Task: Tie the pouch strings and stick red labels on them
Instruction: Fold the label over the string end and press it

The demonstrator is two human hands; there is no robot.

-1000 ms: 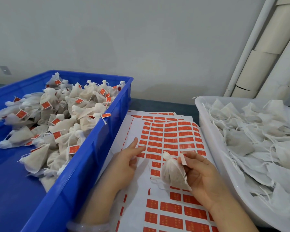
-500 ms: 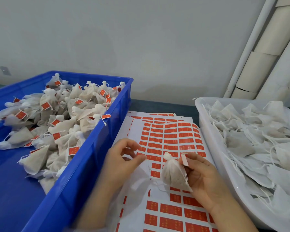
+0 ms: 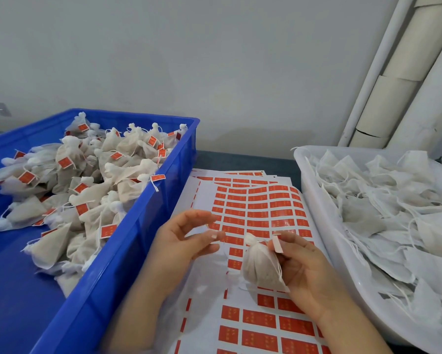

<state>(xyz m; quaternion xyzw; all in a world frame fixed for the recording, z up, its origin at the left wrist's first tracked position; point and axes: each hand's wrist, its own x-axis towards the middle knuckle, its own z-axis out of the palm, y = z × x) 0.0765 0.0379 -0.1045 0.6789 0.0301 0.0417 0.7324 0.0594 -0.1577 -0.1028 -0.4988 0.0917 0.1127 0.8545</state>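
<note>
Pouch [image 3: 262, 264]: upright, knot [image 3: 250, 238] uppermost, in right hand [image 3: 309, 272] grip; label [image 3: 277, 245] pinched just right of knot. Left hand [image 3: 181, 241]: near, to left, grip loose, nothing held.

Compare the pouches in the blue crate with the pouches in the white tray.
In the blue crate, the tied pouches carry red labels; in the white tray, the untied pouches carry none. The tied pouches are cinched to a knob at the neck and look plump; the untied pouches lie flatter with loose strings. Both are whitish fabric with white strings.
</note>
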